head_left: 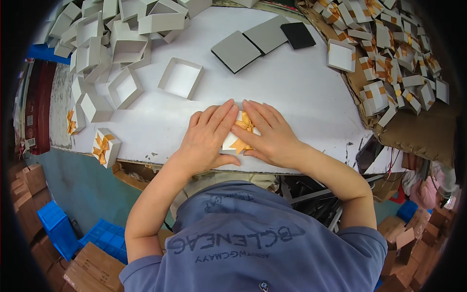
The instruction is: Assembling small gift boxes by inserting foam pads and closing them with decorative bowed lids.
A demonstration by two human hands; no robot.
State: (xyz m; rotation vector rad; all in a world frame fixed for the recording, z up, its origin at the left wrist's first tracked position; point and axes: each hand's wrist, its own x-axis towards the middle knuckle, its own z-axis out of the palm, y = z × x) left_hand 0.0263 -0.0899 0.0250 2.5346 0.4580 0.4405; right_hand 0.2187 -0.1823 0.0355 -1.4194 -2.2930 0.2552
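Note:
A small white gift box (230, 141) with a gold ribbon bow (247, 123) rests on the table close to its front edge. My left hand (208, 138) presses along the left side of the box, fingers together and pointing away from me. From the other side, my right hand (273, 135) covers the right part, its thumb lying across the bow. The two hands hold the box between them, and their fingers hide much of it. Just beyond my left hand lies an open white box piece (180, 78), hollow side up.
White box pieces (131, 41) pile up at the far left. Two bowed boxes (106, 147) sit along the left edge. Grey and black square pads (236, 51) lie at the back. Many ribboned boxes (389, 58) fill a cardboard carton (416, 134) at the right.

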